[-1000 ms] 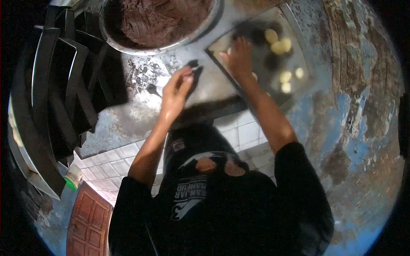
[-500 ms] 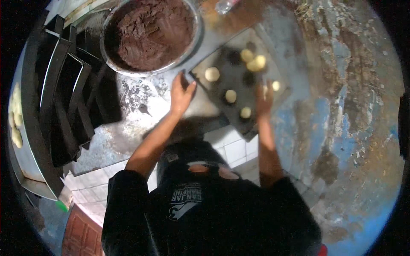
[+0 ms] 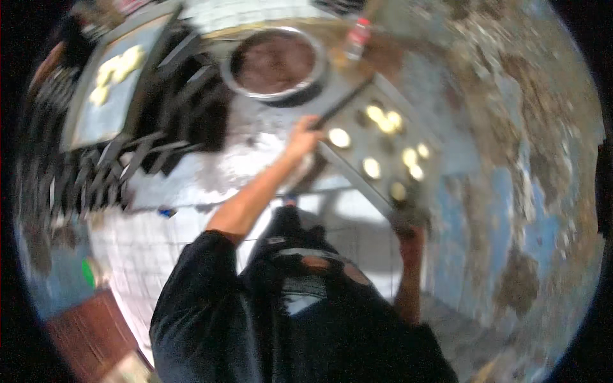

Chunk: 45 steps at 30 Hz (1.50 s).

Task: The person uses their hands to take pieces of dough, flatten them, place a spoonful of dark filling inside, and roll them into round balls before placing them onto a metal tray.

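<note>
A dark rectangular baking tray [image 3: 355, 182] is held in front of me, turned cornerwise, with its near side wall showing. Several pale round dough pieces [image 3: 371, 168] lie spread over it, some clustered toward the far end and others near the right side. My left hand [image 3: 305, 135] grips the tray's left corner, thumb and fingers closed on the rim. At the near right corner is my right hand [image 3: 410, 225], closed on the edge; shadow and blur hide most of its fingers.
Beyond my left hand stands a round metal basin [image 3: 271, 97] of dark brown paste. A clear bottle with a red cap [image 3: 356, 41] is behind the tray. Stacked dark trays [image 3: 182, 96] crowd the left, with another tray [image 3: 89, 131] of pale dough on top. A stained wall [image 3: 517, 210] bounds the right.
My right hand has left the dough pieces and moved to the tray's near corner. My left hand has closed on the left corner. More dough pieces show at the right side; the view has shifted.
</note>
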{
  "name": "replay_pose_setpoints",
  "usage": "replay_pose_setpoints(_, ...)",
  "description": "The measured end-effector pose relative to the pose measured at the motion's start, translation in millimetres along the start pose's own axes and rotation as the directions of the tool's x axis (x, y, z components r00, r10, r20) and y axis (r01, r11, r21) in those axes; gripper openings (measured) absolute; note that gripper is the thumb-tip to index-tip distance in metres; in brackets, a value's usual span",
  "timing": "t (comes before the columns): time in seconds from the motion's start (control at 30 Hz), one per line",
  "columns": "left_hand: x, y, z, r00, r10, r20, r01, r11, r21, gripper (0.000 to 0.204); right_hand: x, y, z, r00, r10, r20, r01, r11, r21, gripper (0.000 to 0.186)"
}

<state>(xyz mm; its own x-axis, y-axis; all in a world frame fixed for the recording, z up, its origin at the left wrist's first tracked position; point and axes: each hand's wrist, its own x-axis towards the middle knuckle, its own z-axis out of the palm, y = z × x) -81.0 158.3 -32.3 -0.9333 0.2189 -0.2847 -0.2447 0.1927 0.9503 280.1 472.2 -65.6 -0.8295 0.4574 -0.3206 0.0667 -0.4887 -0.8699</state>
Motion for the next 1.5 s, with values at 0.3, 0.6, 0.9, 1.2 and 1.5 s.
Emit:
replay_pose_setpoints(0.3, -237.3, 120.1, -139.6, 0.883, 0.433, -0.18, -0.431, 0.901, 0.053, 0.073, -71.0, -59.1, 46.2, 0.983, -0.123, 0.136, 0.171, 0.882, -0.439, 0.078)
replay_pose_setpoints(0.6, -280.4, 163.8, -331.0, 0.555, 0.41, -0.724, -0.673, 0.733, -0.101, 0.065, 45.0, -131.1, 399.8, 0.791, -0.105, 0.603, 0.141, 0.99, -0.013, 0.075)
replay_pose_setpoints(0.9, -221.9, 142.4, -505.2, 0.325, 0.221, -0.919, -0.641, 0.766, -0.043, 0.055, 137.4, -113.6, 753.0, 0.614, 0.188, 0.767, 0.16, 0.921, -0.354, 0.076)
replay_pose_setpoints(1.2, -236.5, 156.7, -536.2, 0.047, 0.73, -0.682, -0.294, 0.663, 0.689, 0.061, 158.0, -134.3, 928.0, 0.385, -0.072, 0.92, 0.894, 0.277, -0.352, 0.046)
replay_pose_setpoints(1.5, -194.7, 182.8, -490.1, 0.296, 0.785, -0.544, -0.492, 0.614, 0.618, 0.025, 164.7, -59.2, 1047.9, 0.136, 0.204, 0.969, 0.907, -0.419, -0.039, 0.019)
